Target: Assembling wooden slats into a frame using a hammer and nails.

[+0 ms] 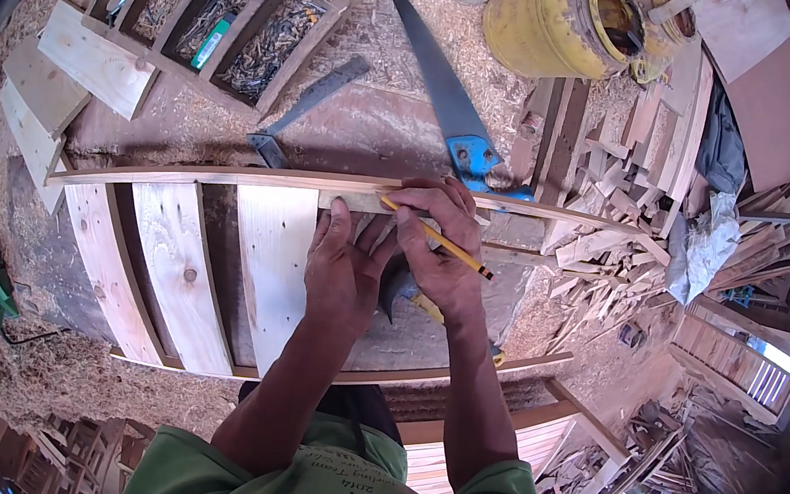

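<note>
- Done, as far as shows: three pale, flat, knotty wooden slats [184, 273] lie crosswise between a long, narrow, light-brown upper rail [163, 173] and a matching lower rail [422, 375]. Whether they are fastened cannot be told.
- Left, by my judgement: the stretch right of the widest slat is without slats between the rails, so the piece looks only partly filled, and marking seems the step in hand.
- The right grip [441, 243] is closed around a slim yellow wooden pencil [460, 253], its point close to the upper rail.
- The left grip [343, 270] has its thumb against a short, pale wooden strip [361, 201] beside that rail; whether the fingers clasp the strip or merely steady it, I cannot tell.
- The slatted piece lies directly in front of the person, its lower rail near the body, the upper one farther off.
- The slats are raw and unpainted, unequal in width, with dark gaps between them; the rails look curved, though the lens may cause that.
- A dark-headed claw hammer [392, 297] lies below the hands, between the rails; a blue-handled handsaw [473, 155] lies just beyond the upper rail.
</note>
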Motion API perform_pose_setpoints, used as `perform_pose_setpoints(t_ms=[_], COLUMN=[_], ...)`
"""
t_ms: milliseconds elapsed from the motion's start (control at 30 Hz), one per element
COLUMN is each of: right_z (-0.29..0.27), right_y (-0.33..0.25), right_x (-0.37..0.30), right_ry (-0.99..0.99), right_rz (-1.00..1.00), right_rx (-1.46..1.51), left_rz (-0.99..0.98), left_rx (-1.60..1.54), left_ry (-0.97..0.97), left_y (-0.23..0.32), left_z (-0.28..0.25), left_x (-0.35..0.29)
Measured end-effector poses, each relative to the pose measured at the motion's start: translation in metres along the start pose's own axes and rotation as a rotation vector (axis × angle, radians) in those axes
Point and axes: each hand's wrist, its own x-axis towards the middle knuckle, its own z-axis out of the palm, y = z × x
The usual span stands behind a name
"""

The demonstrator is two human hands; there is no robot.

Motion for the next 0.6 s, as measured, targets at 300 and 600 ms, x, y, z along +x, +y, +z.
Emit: perform_pose_setpoints(t_ms=[300,600], right_z=[-0.005,0.001], right_y=[0.002,0.006], right_x=[-0.001,-0.001], right_ry=[-0.088,-0.053], right_rz=[-0.071,-0.086], right_rx=[-0.072,-0.069], left_rz=[0.066,0.073], left_rx=[-0.035,0.01], left_ry=[0.007,0.025], left_y=[-0.005,-0.007], left_z=[-0.005,-0.011], left_x=[0.006,0.012])
